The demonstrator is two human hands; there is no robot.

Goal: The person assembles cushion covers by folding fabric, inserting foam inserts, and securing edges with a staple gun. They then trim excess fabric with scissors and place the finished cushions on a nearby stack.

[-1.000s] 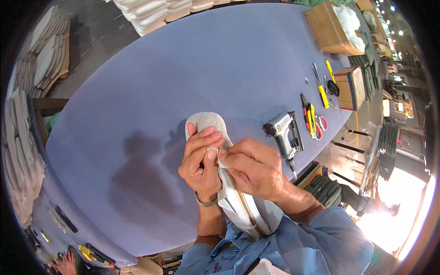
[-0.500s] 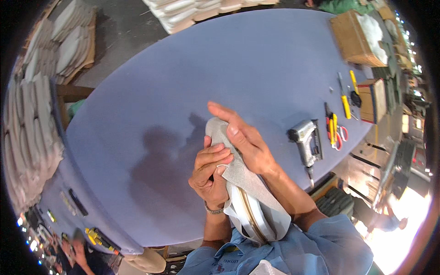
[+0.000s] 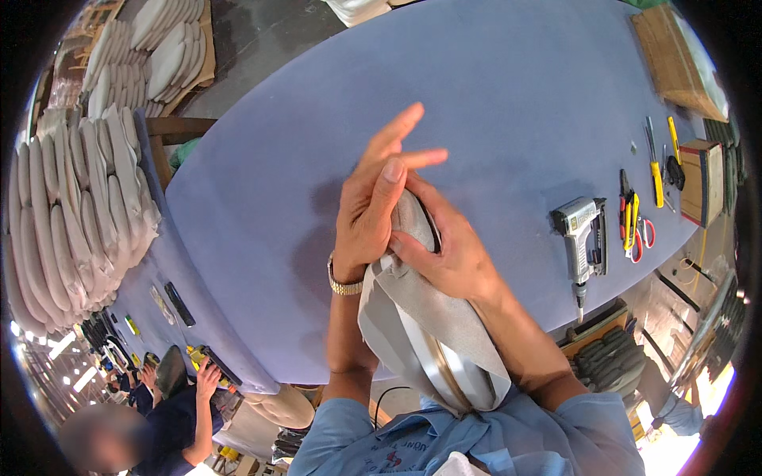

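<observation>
Right now, a long, rounded pad with light-grey fabric, white layers and a narrow brownish-gold strip along its side [image 3: 468, 329] is held up in front of the person's chest, over the near side of the bench [image 3: 492, 119], its near end close to the light-blue shirt [image 3: 444, 440] and its far end tilted away. A loose flap of the grey fabric hangs out on the pad's left side. The right hand [image 3: 448, 242] grips the far end, thumb on the fabric facing the person and fingers wrapped round the right and far edges. The left hand [image 3: 371, 202] is open, fingers spread and pointing away to the far right, its palm side turned against the left of the pad's tip; a metal-banded wristwatch [image 3: 345, 285] circles that wrist. To the right on the bench lies a silver and black pneumatic staple gun [image 3: 583, 230], and beyond it red-handled scissors [image 3: 647, 234], a yellow cutter [image 3: 631, 214] and a yellow-handled screwdriver [image 3: 657, 182]. Farther right stands a small brown cardboard box [image 3: 700, 182], with a larger brown carton [image 3: 675, 63] at the far right. At the left are stacked grey cushions [image 3: 79, 214]; near left, a co-worker's hand [image 3: 208, 379] reaches to a yellow and black tool [image 3: 197, 355].
</observation>
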